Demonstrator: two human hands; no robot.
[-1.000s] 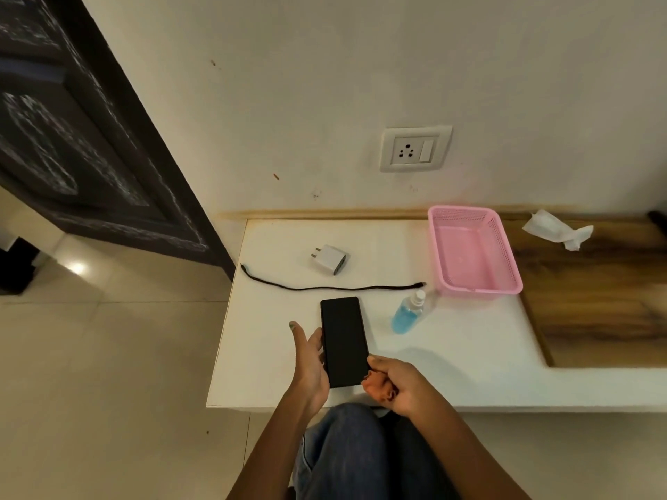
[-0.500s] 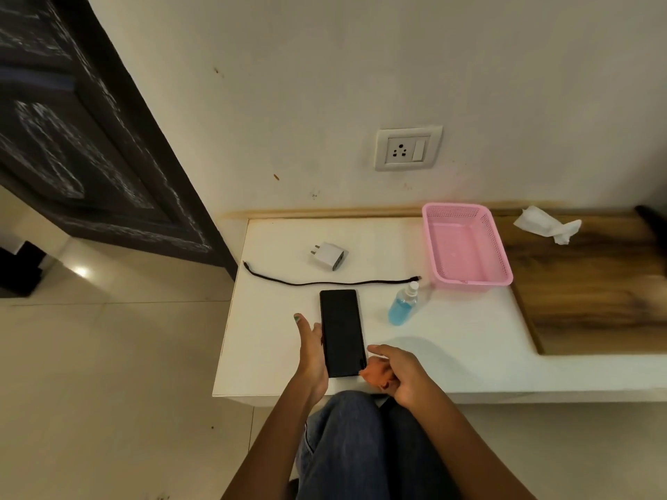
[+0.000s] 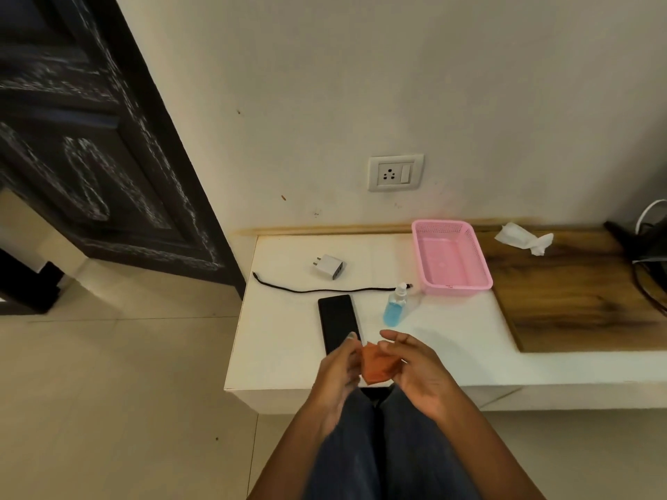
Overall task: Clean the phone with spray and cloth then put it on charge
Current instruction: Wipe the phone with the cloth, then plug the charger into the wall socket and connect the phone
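Observation:
A black phone point(image 3: 337, 321) lies flat, screen up, on the white shelf point(image 3: 281, 341). Its near end is hidden behind my left hand point(image 3: 337, 373). Both hands hold a small orange cloth point(image 3: 377, 366) between them, just above the shelf's front edge; my right hand point(image 3: 420, 369) grips its right side. A small spray bottle point(image 3: 395, 308) of blue liquid stands right of the phone. Behind the phone lie a black cable point(image 3: 325, 289) and a white charger plug point(image 3: 330, 267). A wall socket point(image 3: 395, 172) sits above the shelf.
A pink plastic basket point(image 3: 451, 258) stands at the back, right of the bottle. A wooden board point(image 3: 577, 294) with a crumpled white tissue point(image 3: 523, 238) fills the shelf's right part. Dark cables point(image 3: 646, 254) are at the far right. A dark door point(image 3: 90, 157) is on the left.
My left hand has left the phone's side and joined my right hand on the orange cloth, which is now lifted and partly unfolded. The phone stays flat on the shelf.

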